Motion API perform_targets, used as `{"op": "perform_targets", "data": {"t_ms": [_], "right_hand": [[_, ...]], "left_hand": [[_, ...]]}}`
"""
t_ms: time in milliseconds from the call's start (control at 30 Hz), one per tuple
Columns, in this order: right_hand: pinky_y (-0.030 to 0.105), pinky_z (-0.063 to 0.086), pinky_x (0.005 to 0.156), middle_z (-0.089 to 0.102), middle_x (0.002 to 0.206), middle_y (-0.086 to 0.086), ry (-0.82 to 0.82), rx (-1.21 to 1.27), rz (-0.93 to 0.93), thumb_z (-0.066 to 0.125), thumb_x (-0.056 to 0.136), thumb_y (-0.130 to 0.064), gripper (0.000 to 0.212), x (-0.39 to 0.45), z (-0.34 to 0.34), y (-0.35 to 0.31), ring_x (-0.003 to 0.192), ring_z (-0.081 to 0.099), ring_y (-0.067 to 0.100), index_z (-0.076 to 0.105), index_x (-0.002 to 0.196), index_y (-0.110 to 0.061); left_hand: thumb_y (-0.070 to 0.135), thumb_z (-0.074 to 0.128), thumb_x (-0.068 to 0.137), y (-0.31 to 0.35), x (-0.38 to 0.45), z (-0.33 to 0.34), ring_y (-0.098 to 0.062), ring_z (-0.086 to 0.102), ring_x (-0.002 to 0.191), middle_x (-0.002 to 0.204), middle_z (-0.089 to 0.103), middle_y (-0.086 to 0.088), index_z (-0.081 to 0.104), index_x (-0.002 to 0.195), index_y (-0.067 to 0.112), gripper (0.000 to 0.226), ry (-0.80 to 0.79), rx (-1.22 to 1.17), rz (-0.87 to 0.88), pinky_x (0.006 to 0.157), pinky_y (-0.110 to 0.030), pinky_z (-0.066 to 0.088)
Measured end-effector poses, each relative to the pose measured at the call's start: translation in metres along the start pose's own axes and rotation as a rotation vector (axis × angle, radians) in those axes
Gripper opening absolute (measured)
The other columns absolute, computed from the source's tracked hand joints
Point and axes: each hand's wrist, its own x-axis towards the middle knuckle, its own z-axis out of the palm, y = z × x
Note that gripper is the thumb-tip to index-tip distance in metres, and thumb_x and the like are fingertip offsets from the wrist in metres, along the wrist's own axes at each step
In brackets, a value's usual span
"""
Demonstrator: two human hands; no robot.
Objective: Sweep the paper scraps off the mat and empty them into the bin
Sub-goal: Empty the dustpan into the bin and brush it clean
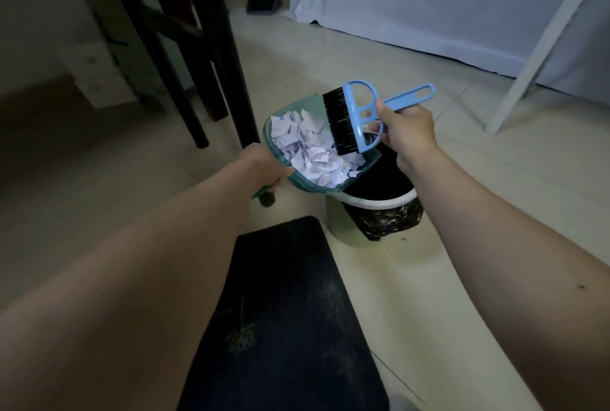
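My left hand (264, 164) grips the handle of a clear green dustpan (298, 107), held over the left side of the bin (379, 204). A heap of white paper scraps (313, 150) fills the pan. My right hand (404, 128) grips the handle of a small blue brush (363, 113); its black bristles point down into the pan beside the scraps. The bin is white with a black liner and stands on the floor just past the dark mat (290, 318). No scraps show on the mat's visible part.
Dark furniture legs (227, 47) stand on the tiled floor at the left, close behind the dustpan. A white slanted leg (541, 44) is at the right, before a white cloth. Another brush and pan (262, 1) lie far back.
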Motion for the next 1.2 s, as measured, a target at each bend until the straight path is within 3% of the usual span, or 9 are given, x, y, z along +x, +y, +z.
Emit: {"op": "perform_targets", "data": {"t_ms": [133,267,433,567,700,867,967,1100,1200], "right_hand": [[0.025,0.053,0.062,0.068,0.076,0.002,-0.004,-0.114,0.06,0.062,0.09,-0.018,0.016,0.011,0.007,0.028,0.063,0.06,0.014,0.063,0.074,-0.017],[0.04,0.056,0.077,0.066,0.069,-0.001,0.069,-0.19,0.119,0.067,0.087,-0.021,0.022,0.021,0.0,0.049,0.069,0.064,0.02,0.061,0.065,-0.017],[0.039,0.055,0.073,0.064,0.065,0.0,0.154,-0.264,0.125,0.067,0.086,-0.027,0.028,0.032,-0.01,0.054,0.066,0.063,0.021,0.061,0.061,-0.015],[0.038,0.055,0.076,0.066,0.076,0.005,0.222,-0.298,0.109,0.064,0.087,-0.027,0.024,0.039,-0.02,0.05,0.07,0.062,0.021,0.066,0.075,-0.006],[0.033,0.056,0.075,0.064,0.069,-0.002,0.283,-0.179,0.084,0.062,0.088,-0.024,0.024,0.042,-0.027,0.039,0.066,0.062,0.015,0.06,0.065,-0.018],[0.026,0.055,0.065,0.063,0.068,-0.003,0.226,-0.009,0.022,0.061,0.09,-0.016,0.021,0.037,-0.018,0.028,0.062,0.062,0.012,0.061,0.069,-0.02],[0.026,0.05,0.058,0.064,0.07,0.0,0.106,-0.033,0.059,0.061,0.09,-0.017,0.019,0.032,-0.005,0.035,0.058,0.06,0.009,0.063,0.072,-0.019],[0.034,0.056,0.075,0.069,0.078,0.001,0.05,-0.163,0.12,0.062,0.089,-0.022,0.019,0.027,0.004,0.058,0.069,0.064,0.015,0.064,0.07,-0.02],[0.036,0.056,0.076,0.067,0.071,0.0,0.117,-0.177,0.144,0.063,0.089,-0.024,0.021,0.028,-0.002,0.064,0.065,0.062,0.016,0.065,0.068,-0.02]], "left_hand": [[0.019,0.071,0.085,0.007,0.009,0.007,-0.021,0.056,0.067,0.081,0.063,-0.013,0.054,0.078,0.005,0.024,-0.002,0.062,0.015,0.083,-0.037,0.055],[0.02,0.07,0.085,0.009,0.015,0.011,-0.021,0.056,0.066,0.074,0.06,-0.01,0.049,0.071,0.007,0.029,-0.022,0.073,-0.002,0.078,-0.035,0.056],[0.018,0.071,0.085,0.01,0.023,0.01,-0.021,0.059,0.076,0.071,0.06,-0.008,0.051,0.074,0.008,0.025,-0.003,0.06,0.0,0.087,-0.04,0.057],[0.018,0.069,0.086,0.016,0.023,0.005,-0.02,0.057,0.076,0.075,0.059,-0.009,0.052,0.077,0.006,0.023,-0.004,0.106,-0.001,0.088,-0.036,0.054],[0.018,0.067,0.088,0.021,0.023,0.001,-0.019,0.055,0.074,0.079,0.06,-0.01,0.052,0.077,0.006,0.022,0.005,0.153,0.006,0.087,-0.034,0.054],[0.022,0.067,0.088,0.029,0.024,-0.005,-0.02,0.057,0.081,0.091,0.063,-0.012,0.06,0.106,-0.003,0.031,0.005,0.224,0.031,0.091,-0.034,0.055],[0.024,0.067,0.087,0.032,0.022,-0.006,-0.02,0.059,0.083,0.093,0.064,-0.012,0.061,0.113,-0.005,0.039,0.0,0.26,0.035,0.094,-0.037,0.054],[0.023,0.069,0.086,0.033,0.021,-0.004,-0.02,0.058,0.079,0.089,0.064,-0.011,0.062,0.112,-0.004,0.038,-0.013,0.244,0.037,0.093,-0.037,0.055],[0.023,0.069,0.086,0.033,0.022,-0.005,-0.02,0.057,0.079,0.089,0.064,-0.012,0.063,0.107,-0.002,0.032,-0.026,0.26,0.045,0.094,-0.037,0.054]]}}
